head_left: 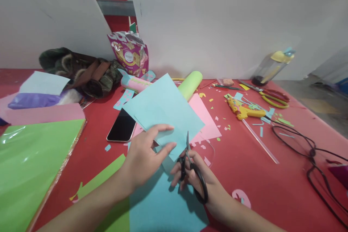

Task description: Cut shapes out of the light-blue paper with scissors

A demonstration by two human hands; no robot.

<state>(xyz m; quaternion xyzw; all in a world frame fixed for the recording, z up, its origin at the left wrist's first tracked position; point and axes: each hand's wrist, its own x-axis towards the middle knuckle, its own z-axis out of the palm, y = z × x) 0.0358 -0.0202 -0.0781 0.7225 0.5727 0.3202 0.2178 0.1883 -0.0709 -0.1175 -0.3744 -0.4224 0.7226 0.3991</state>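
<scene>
A light blue sheet of paper (165, 105) is raised above the table, one corner pointing down toward me. My left hand (144, 156) holds it by its near left edge, thumb and index finger on top, the other fingers hidden beneath. In my right hand (201, 170) are black-handled scissors (199, 185), blades pointing up and away from me at the sheet's near right edge. Whether the blades have paper between them I cannot tell. Below both hands lies a larger blue sheet (163, 203), beside a green sheet (116, 188).
Behind the raised paper are a phone (122, 127), a pink sheet (203, 119), a green roll (190, 83) and a snack bag (130, 54). On the right lie a yellow glue gun (244, 110) with a black cord (310, 148), more scissors (274, 98), a bottle (272, 67) and paper scraps.
</scene>
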